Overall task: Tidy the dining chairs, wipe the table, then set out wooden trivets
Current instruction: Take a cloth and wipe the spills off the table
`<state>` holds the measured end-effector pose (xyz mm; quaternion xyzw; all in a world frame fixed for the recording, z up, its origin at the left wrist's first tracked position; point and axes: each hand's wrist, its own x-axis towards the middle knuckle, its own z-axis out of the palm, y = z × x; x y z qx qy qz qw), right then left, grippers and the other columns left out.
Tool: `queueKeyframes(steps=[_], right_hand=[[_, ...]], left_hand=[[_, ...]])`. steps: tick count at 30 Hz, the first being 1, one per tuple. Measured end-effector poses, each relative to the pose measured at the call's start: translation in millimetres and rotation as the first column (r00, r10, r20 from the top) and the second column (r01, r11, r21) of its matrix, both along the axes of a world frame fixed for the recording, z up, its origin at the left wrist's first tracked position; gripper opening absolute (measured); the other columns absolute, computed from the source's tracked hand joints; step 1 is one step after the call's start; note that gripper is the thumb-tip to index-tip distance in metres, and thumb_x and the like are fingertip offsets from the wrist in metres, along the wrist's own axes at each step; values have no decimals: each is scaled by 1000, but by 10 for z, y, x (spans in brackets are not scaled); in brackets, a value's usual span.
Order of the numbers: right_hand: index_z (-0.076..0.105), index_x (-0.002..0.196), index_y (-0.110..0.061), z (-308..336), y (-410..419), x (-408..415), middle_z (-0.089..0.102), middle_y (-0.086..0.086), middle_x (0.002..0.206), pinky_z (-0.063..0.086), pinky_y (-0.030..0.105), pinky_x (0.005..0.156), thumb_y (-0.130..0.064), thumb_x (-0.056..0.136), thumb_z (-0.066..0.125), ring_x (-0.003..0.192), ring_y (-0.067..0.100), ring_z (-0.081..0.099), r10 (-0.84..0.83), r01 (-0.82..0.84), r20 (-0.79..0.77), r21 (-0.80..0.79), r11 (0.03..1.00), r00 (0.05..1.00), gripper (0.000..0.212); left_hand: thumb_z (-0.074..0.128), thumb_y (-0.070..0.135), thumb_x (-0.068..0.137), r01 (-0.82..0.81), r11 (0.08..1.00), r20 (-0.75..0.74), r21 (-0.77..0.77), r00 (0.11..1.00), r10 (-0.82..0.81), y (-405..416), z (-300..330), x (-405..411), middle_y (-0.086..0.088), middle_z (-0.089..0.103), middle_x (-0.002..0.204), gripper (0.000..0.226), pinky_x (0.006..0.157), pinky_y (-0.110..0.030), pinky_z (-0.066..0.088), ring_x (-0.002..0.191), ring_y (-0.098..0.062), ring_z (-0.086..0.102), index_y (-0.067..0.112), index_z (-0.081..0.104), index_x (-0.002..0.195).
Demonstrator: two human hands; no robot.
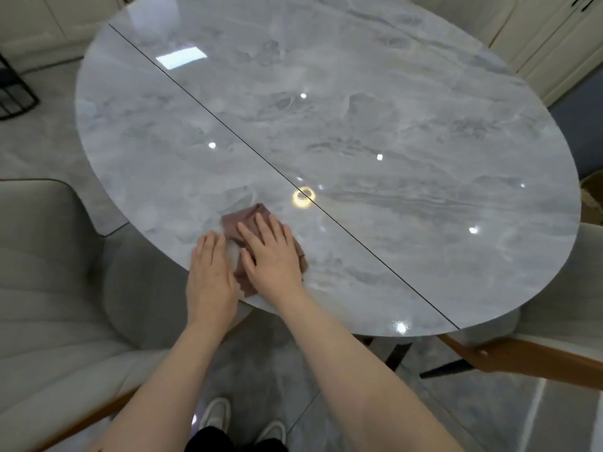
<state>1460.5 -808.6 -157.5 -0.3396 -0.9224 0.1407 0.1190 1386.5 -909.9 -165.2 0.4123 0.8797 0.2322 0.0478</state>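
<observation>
A round grey marble table fills the view, crossed by a thin dark seam. A brown cloth lies folded near the table's front edge. My right hand presses flat on the cloth with straight, spread fingers. My left hand rests flat on the bare tabletop just left of the cloth, at the table's rim, fingers straight. No wooden trivets are in view.
A light grey upholstered chair stands at the front left. Another chair with a wooden frame sits at the front right, partly under the table. A black wire stand is at the far left. Cream cabinets line the back right.
</observation>
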Motion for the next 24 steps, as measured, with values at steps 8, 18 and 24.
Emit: queueKeyframes(steps=[8,18,24], right_hand=[[41,143,-30,56,62,1575,33,0,153,12,37,119,-39,98,27,144,17,22,-155,159,142,-19,987,978,48],[46,140,-15,37,-268,2045,37,7,150,14,33,119,-18,100,45,143,20,25,-621,620,28,-105,777,783,40],[49,138,-15,324,-598,2192,37,3,150,14,14,110,-17,100,44,142,15,27,-558,569,116,-223,791,822,38]], left_hand=[[30,7,89,51,999,-27,2,998,-50,-87,13,117,-26,41,142,50,115,-46,18,135,-39,35,-8,43,135],[45,-7,74,367,930,-47,-9,929,-367,-179,25,507,-25,48,136,57,116,-32,4,127,-39,45,-8,48,131],[43,0,75,558,828,1,-44,829,-559,-190,169,717,-24,63,118,44,106,-41,37,109,-39,62,-8,64,112]])
